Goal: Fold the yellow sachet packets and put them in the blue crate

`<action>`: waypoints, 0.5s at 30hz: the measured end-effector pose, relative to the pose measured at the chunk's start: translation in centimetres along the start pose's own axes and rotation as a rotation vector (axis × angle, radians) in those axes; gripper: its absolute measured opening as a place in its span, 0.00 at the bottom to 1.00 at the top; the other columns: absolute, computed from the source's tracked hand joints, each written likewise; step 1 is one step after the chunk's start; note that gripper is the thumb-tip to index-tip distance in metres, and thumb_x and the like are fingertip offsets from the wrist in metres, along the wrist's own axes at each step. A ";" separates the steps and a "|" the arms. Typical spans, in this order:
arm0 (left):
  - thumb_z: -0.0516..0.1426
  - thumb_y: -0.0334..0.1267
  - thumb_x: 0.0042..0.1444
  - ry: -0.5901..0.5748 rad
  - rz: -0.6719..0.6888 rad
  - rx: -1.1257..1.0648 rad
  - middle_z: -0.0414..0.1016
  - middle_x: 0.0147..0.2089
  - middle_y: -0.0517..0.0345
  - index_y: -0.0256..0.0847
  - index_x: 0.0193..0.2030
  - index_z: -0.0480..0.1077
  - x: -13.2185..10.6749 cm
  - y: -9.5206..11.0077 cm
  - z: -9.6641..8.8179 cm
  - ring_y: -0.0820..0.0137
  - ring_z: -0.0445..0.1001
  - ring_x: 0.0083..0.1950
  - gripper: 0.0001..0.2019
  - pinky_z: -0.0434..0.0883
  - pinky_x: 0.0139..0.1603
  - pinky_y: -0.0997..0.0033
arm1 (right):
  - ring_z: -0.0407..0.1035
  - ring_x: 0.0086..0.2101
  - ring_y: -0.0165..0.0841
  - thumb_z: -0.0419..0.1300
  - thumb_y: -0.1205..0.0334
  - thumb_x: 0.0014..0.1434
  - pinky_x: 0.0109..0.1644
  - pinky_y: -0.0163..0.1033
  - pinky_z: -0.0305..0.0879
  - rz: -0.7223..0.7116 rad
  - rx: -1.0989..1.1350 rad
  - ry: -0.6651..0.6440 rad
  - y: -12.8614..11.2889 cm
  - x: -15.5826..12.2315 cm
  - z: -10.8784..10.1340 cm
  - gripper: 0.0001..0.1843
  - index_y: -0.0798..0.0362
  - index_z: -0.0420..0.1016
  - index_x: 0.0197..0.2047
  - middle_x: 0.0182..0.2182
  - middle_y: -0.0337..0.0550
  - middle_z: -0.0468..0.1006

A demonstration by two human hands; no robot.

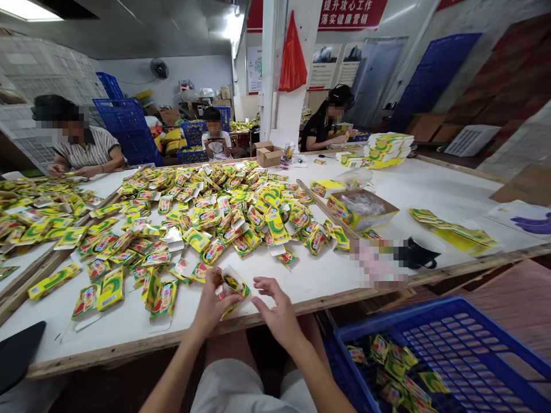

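Close to the table's front edge, my left hand (212, 303) grips a small yellow, green and red carton (243, 288). Its end flap stands open toward me and something dark shows inside. My right hand (278, 312) hovers just right of the carton, thumb and fingers apart, with nothing in it. Beyond both hands spreads a large heap of similar small cartons (210, 218), many with white flaps open. A few lie loose to the left, such as a yellow carton (111, 288).
A blue crate (456, 332) with some cartons stands low at my right. An open display box (364, 209) holds clear plastic, and flat yellow packaging (451, 229) lies farther right. Wooden strips (321, 203) divide the white table. Other people sit at its far side and left.
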State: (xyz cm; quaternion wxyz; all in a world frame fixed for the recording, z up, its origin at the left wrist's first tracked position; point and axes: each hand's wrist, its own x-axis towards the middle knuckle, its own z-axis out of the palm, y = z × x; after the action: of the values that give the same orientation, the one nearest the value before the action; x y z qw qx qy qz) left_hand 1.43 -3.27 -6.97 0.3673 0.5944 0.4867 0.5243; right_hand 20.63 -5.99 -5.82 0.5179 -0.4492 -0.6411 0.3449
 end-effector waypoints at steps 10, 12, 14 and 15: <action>0.57 0.39 0.56 -0.096 -0.028 -0.216 0.75 0.42 0.55 0.44 0.50 0.60 -1.3 -1.4 5.3 0.67 0.75 0.41 0.16 0.70 0.42 0.69 | 0.73 0.40 0.36 0.56 0.63 0.59 0.47 0.41 0.69 -0.045 -0.012 0.048 4.3 1.2 -0.5 0.10 0.50 0.68 0.45 0.39 0.43 0.77; 0.57 0.40 0.56 -0.140 -0.030 -0.168 0.76 0.41 0.54 0.42 0.47 0.67 -0.5 -1.6 5.6 0.66 0.74 0.40 0.12 0.70 0.42 0.69 | 0.73 0.40 0.35 0.55 0.64 0.59 0.47 0.40 0.69 -0.035 -0.041 -0.026 4.8 2.0 -1.2 0.10 0.50 0.71 0.45 0.39 0.42 0.78; 0.57 0.42 0.56 -0.184 -0.058 -0.113 0.77 0.39 0.53 0.40 0.43 0.72 0.5 -1.8 5.8 0.65 0.75 0.39 0.11 0.70 0.41 0.68 | 0.73 0.38 0.34 0.54 0.64 0.59 0.44 0.40 0.69 -0.015 -0.065 -0.100 5.1 3.0 -1.7 0.09 0.51 0.73 0.42 0.36 0.41 0.78; 0.58 0.43 0.55 -0.188 -0.066 -0.093 0.77 0.39 0.53 0.40 0.42 0.73 0.9 -1.9 5.8 0.64 0.75 0.39 0.12 0.71 0.41 0.67 | 0.73 0.36 0.34 0.54 0.64 0.59 0.43 0.39 0.69 -0.008 -0.076 -0.117 5.3 3.5 -1.9 0.08 0.51 0.74 0.40 0.35 0.41 0.78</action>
State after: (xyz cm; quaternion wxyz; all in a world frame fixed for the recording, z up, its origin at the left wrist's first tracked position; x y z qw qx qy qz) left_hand 6.76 -1.44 -9.62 0.4555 0.6068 0.4449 0.4758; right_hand 23.41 -0.92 -8.95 0.4634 -0.4451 -0.6849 0.3438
